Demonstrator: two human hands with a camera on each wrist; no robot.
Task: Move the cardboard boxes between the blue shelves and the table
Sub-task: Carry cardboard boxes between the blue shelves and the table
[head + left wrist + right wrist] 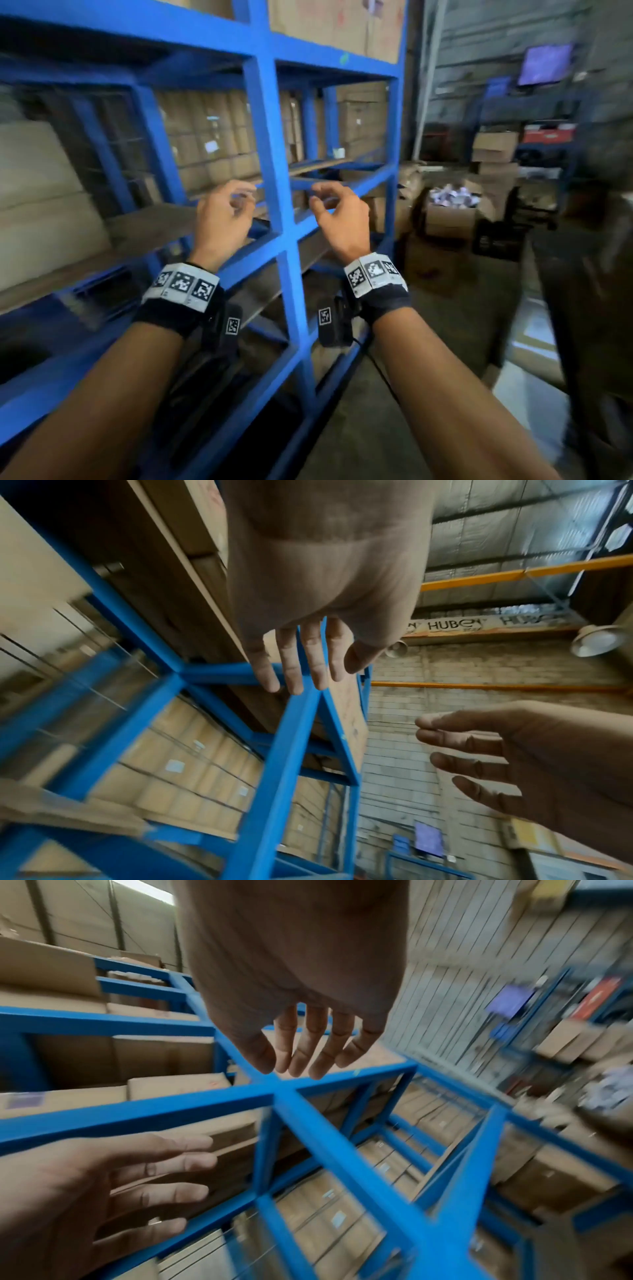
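Boxes (334, 25) sit on blue shelves (265, 144), top tier at 12 o'clock. Left hand (222, 219) and right hand (339, 219) hang before the upright, fingers (291, 666) loosely spread, holding nothing; probably readying a two-sided lift.

Empty left hand (318, 593) before blue shelves (274, 791)

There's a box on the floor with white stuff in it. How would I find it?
Start at the tall blue shelves and go past their right end to the pile of boxes on the floor. The box stands open there. The other boxes nearby look shut, but this one is heaped with small white and purple things.
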